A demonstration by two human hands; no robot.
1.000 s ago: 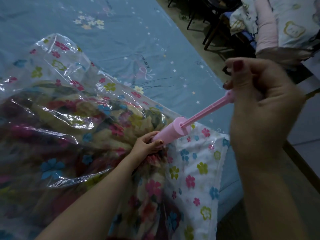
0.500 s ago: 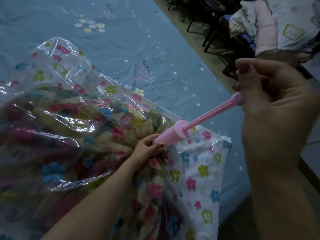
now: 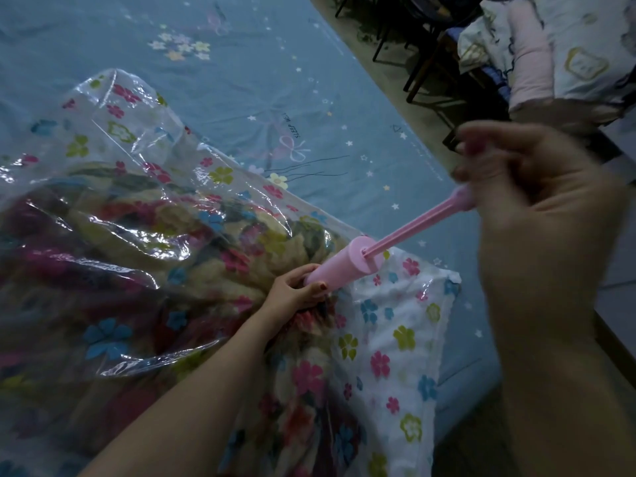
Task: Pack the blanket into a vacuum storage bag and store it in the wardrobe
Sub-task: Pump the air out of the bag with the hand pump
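Blanket lies in the clear flower-print bag on the bed, bag cut off at left and bottom edges. Glare and creases in the plastic hide most of the blanket's pattern. Pink pump stands tilted on the bag; its foot and whatever it meets on the bag are covered by the left hand, whose fingers curl round the barrel's lower end. Rod is drawn out toward upper right. Right hand, close to cam and motion-blurred, is fisted round the rod's handle, so handle mostly hidden. Dim bkgd: chair legs and piled bedding, details hard to make out.
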